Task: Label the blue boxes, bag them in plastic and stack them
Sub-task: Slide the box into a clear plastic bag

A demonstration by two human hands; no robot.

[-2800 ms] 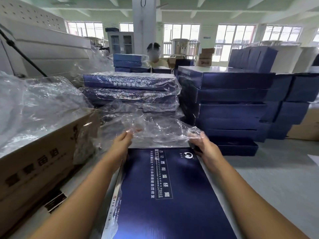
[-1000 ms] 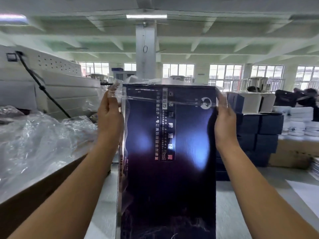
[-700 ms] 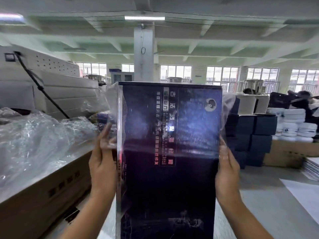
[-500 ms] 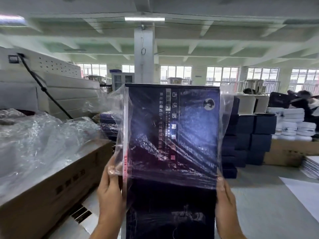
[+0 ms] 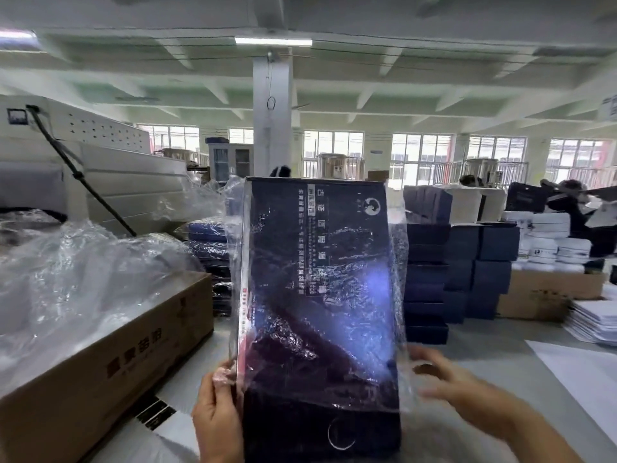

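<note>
Now the blue box (image 5: 317, 295) stands upright in the middle of the view, with its printed face toward the camera. The clear plastic bag (image 5: 399, 269) covers it from the top edge down to near the bottom, and the lowest part of the box is bare. The left hand (image 5: 217, 419) is at the lower left edge of the box, where its thumb and fingers are curled and pinch the rim of the bag. The right hand (image 5: 450, 385) is low, just right of the box, and blurred. Its fingers look spread, but I cannot tell if they hold the plastic.

Left of the box lies a cardboard carton (image 5: 117, 345) with crumpled film (image 5: 83, 262) on it. Behind the box to the left is a stack of bagged boxes (image 5: 207, 242). To its right are stacks of bare boxes (image 5: 467, 269).
</note>
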